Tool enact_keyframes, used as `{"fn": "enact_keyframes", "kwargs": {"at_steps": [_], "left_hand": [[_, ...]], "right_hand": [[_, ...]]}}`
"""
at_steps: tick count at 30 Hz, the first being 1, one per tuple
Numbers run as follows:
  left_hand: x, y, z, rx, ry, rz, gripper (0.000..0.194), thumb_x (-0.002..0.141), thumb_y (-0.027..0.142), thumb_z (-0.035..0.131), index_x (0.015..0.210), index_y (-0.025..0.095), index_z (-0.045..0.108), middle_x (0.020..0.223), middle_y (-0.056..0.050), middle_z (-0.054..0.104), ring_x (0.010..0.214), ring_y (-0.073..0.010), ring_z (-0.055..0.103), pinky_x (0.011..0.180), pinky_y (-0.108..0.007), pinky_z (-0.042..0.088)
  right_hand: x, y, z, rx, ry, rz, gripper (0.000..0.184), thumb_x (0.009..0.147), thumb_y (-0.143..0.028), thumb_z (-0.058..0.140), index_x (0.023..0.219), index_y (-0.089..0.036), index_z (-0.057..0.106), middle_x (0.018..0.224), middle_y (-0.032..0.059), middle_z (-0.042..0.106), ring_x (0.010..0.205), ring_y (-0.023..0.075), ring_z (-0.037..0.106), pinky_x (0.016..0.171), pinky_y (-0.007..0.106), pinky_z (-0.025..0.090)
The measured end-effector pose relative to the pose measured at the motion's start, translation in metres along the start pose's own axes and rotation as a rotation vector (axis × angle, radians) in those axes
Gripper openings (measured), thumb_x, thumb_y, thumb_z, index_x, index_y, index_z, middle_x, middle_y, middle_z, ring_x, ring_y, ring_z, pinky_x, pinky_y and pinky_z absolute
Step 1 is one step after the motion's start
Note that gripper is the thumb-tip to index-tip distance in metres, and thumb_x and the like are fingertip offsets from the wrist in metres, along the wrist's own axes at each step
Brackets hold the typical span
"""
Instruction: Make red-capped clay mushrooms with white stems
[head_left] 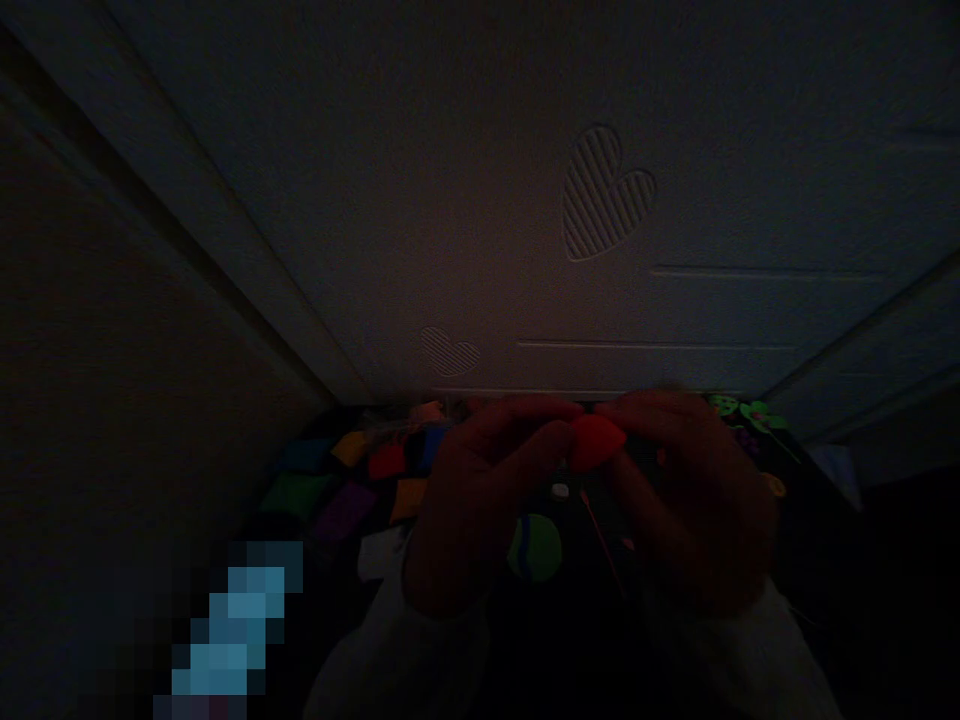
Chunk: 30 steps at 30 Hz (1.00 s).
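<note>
Between my two hands is a smooth, bright red piece of modelling clay (596, 444), rounded and tapering to a point on the right. My left hand (480, 490) pinches its left side, thumb in front and index finger along the top. On the other side my right hand (690, 490) grips it, with fingers at the upper edge and the thumb below. Under the hands lies a green disc (546, 548) with a blue wavy stripe. A thin red stick tool (601, 540) and a small white piece (560, 491) are beside it.
The scene is very dark. Several coloured packets, among them a green one (296, 494) and a purple one (345, 510), lie left. Green flower-like shapes (761, 415) and a yellow ring (774, 485) are right. A pale panel with embossed hearts (604, 195) stands behind.
</note>
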<state>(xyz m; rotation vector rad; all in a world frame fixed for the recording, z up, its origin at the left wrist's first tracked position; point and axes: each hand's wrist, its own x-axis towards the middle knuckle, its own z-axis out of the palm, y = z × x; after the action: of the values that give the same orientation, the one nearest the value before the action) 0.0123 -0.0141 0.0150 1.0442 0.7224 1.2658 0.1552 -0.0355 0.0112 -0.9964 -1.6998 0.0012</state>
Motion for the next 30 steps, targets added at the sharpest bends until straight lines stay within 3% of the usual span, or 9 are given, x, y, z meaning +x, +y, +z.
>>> {"fn": "enact_keyframes", "kwargs": {"at_steps": [12,18,24,30], "left_hand": [[-0.0012,-0.0014,-0.0039,-0.077,-0.095,0.015,0.011,0.075,0.019,0.072,0.082,0.027,0.074,0.083,0.007,0.075,0.078,-0.005,0.067,0.074,-0.01,0.051],[-0.0016,0.0001,-0.0034,-0.018,-0.005,0.034,0.011,0.076,0.021,0.071,0.084,0.028,0.073,0.083,0.006,0.075,0.077,-0.0059,0.067,0.07,-0.01,0.051],[-0.0003,-0.0007,-0.0026,0.038,0.015,0.004,0.015,0.072,0.019,0.073,0.085,0.026,0.071,0.084,0.003,0.076,0.078,-0.0136,0.07,0.07,-0.021,0.056],[0.0002,-0.003,-0.0019,-0.07,-0.004,0.045,0.03,0.071,0.012,0.074,0.096,0.028,0.069,0.092,0.003,0.074,0.085,-0.0116,0.07,0.072,-0.016,0.055]], "right_hand": [[-0.0002,-0.0024,-0.0011,-0.004,-0.017,0.021,0.02,0.081,-0.012,0.062,0.101,-0.014,0.065,0.095,0.0047,0.066,0.091,0.0095,0.059,0.082,0.019,0.047],[0.0028,-0.0017,-0.0014,-0.009,-0.052,0.005,0.016,0.081,-0.013,0.064,0.097,-0.014,0.067,0.092,0.0053,0.066,0.088,0.0105,0.06,0.08,0.02,0.049],[0.0033,-0.0018,-0.0017,-0.095,-0.077,-0.02,0.017,0.082,-0.014,0.061,0.097,-0.014,0.067,0.092,0.0074,0.067,0.087,0.0133,0.06,0.079,0.025,0.051],[0.0029,-0.0003,-0.0006,-0.106,-0.068,0.016,0.018,0.081,-0.014,0.062,0.098,-0.017,0.065,0.091,0.0066,0.068,0.087,0.015,0.062,0.077,0.028,0.053]]}}
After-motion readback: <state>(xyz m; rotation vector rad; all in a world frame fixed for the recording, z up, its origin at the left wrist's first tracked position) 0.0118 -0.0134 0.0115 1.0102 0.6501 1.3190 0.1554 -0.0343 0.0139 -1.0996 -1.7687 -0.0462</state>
